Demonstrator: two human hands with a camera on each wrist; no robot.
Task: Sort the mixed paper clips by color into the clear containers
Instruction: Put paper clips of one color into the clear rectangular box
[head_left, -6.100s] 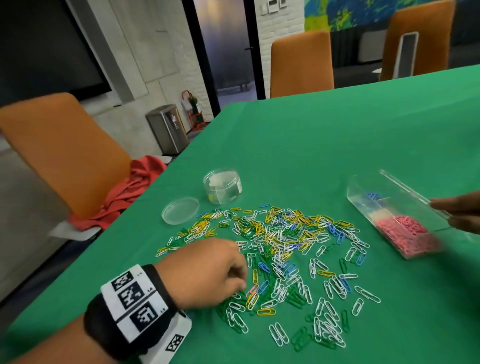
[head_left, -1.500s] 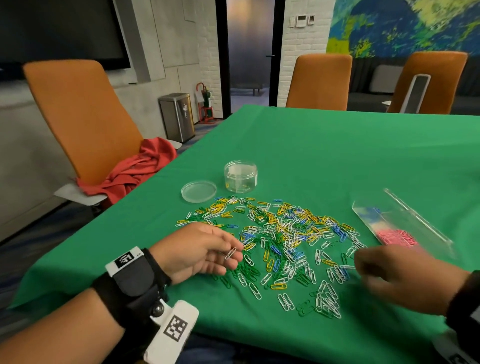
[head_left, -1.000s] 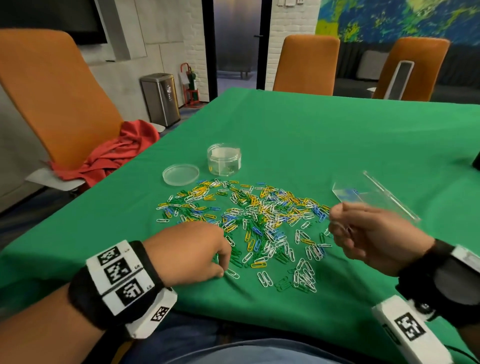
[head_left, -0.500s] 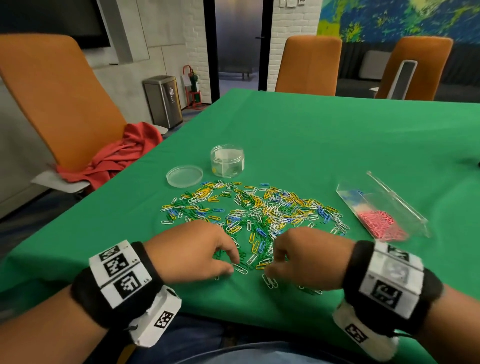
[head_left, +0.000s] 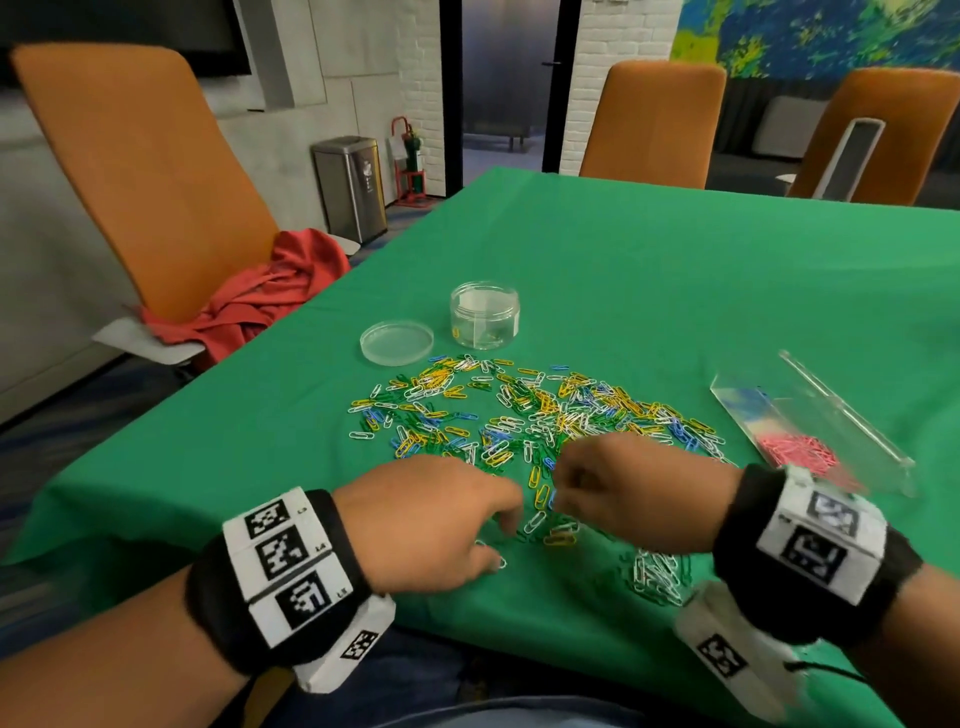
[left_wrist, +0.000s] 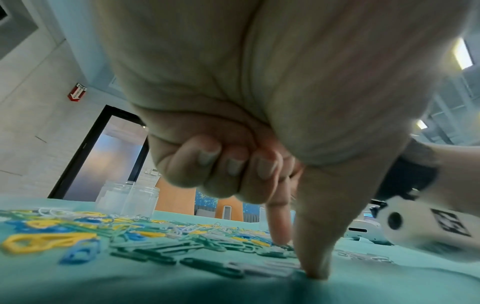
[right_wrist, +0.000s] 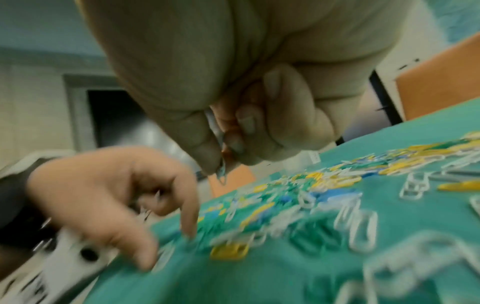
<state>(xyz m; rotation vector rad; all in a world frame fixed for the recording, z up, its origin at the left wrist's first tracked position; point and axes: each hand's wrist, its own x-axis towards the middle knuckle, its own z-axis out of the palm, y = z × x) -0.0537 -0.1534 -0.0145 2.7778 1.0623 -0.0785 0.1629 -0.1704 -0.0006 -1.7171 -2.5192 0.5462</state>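
A mixed pile of paper clips (head_left: 540, 410) in yellow, green, blue and white lies on the green tablecloth. My left hand (head_left: 506, 543) is at the pile's near edge. Its thumb (left_wrist: 314, 269) and forefinger point down onto the cloth beside a white clip, and the other three fingers are curled in. In the right wrist view, pale clip ends poke out between those curled fingers. My right hand (head_left: 558, 493) hovers just right of it and pinches a pale blue clip (right_wrist: 222, 174) between thumb and fingers. The pink clips (head_left: 800, 452) lie in a clear rectangular box (head_left: 748, 400).
A round clear jar (head_left: 484, 314) stands behind the pile with its lid (head_left: 396, 342) flat to its left. A small heap of white and green clips (head_left: 657, 571) lies under my right wrist. An orange chair with a red cloth (head_left: 260, 296) stands off the table's left edge.
My right hand came back from the box to the pile's near edge and has lifted a little with a blue clip. My left hand stays low at the same spot.
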